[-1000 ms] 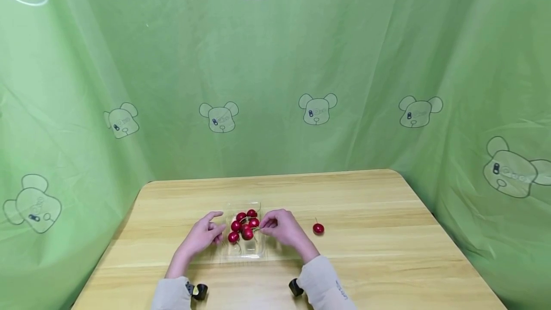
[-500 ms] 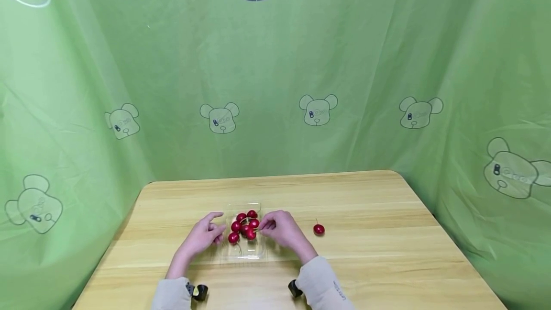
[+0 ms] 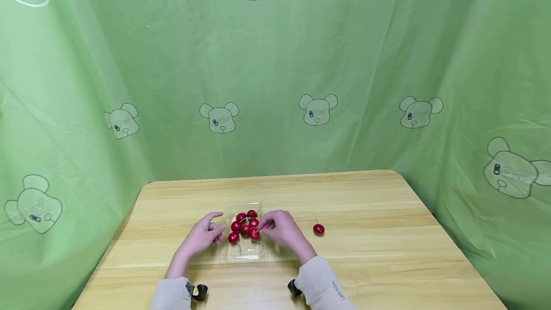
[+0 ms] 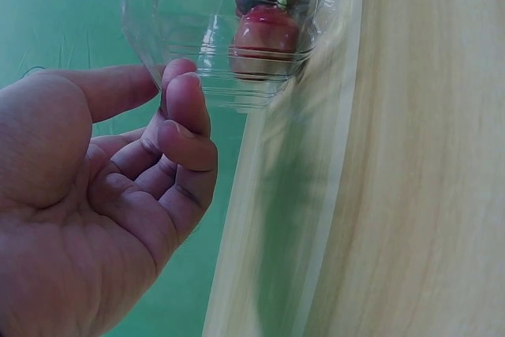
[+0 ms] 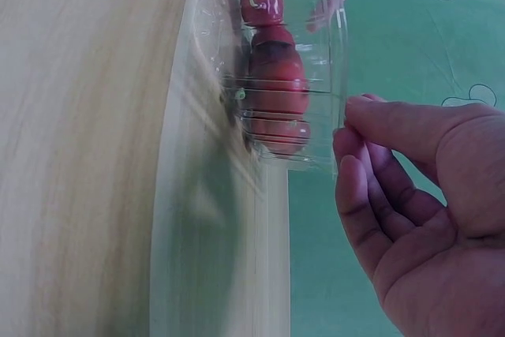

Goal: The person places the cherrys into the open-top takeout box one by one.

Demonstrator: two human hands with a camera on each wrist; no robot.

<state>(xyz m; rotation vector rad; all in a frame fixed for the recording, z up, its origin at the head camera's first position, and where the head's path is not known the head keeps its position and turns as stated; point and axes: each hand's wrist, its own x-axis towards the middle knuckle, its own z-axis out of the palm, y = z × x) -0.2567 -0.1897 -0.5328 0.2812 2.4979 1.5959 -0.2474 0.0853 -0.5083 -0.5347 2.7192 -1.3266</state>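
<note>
A clear plastic box (image 3: 251, 255) holds several red cherries (image 3: 235, 226) with green stems. My left hand (image 3: 204, 233) is at its left side; in the left wrist view the thumb and fingertips of my left hand (image 4: 102, 163) pinch the rim of the box (image 4: 185, 5). My right hand (image 3: 281, 226) is at the box's right edge, thumb and forefinger pinching the stem of the rightmost cherry (image 3: 255, 235). In the right wrist view, the fingertips of my right hand (image 5: 418, 171) meet right beside the rim, and the stem does not show there.
One loose cherry (image 3: 318, 229), stem upward, lies on the wooden table (image 3: 370, 214) to the right of my right hand. A green curtain (image 3: 275, 152) printed with bear heads surrounds the table at the back and sides. Dark wrist cameras (image 3: 200, 292) sit by both sleeves.
The cherry at my right fingertips has shifted right, toward the box's right side. Both hands have kept nearly the same place.
</note>
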